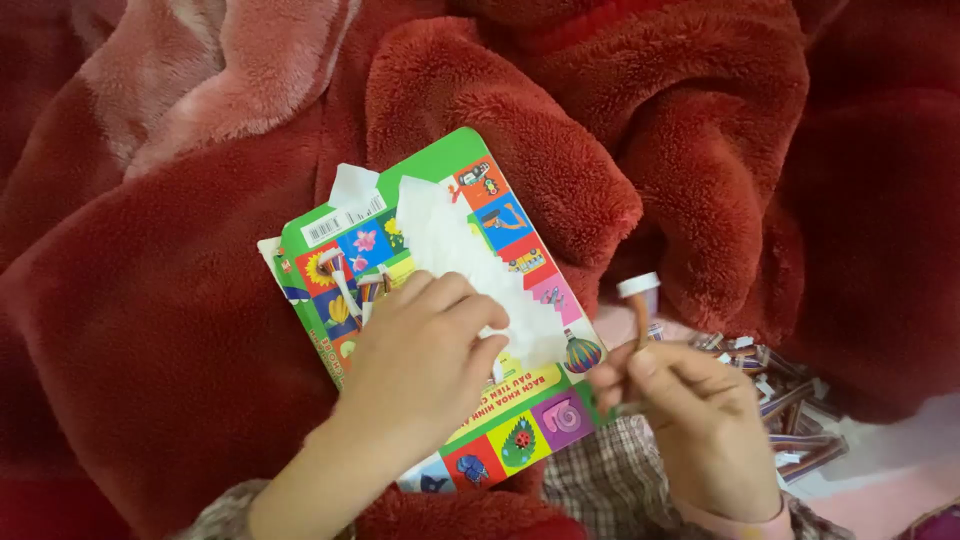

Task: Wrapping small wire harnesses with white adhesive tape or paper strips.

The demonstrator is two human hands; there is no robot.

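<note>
A colourful picture book [520, 440] with a green border lies on a red fleece blanket [150, 330]. A piece of white paper [450, 250] with a jagged edge lies across its cover. My left hand [425, 355] rests flat on the paper and book, fingers together, pressing down. My right hand [690, 400] is to the right of the book and pinches a small brown stick with a white tab [638, 300] at its top, held upright. Two or three similar white-tipped strips [345, 285] lie on the cover near my left fingers.
A pile of several small striped strips [785, 400] lies on a pale surface at the lower right. A pink blanket fold [220, 70] sits at the upper left. Checked fabric [600, 470] shows under my right wrist.
</note>
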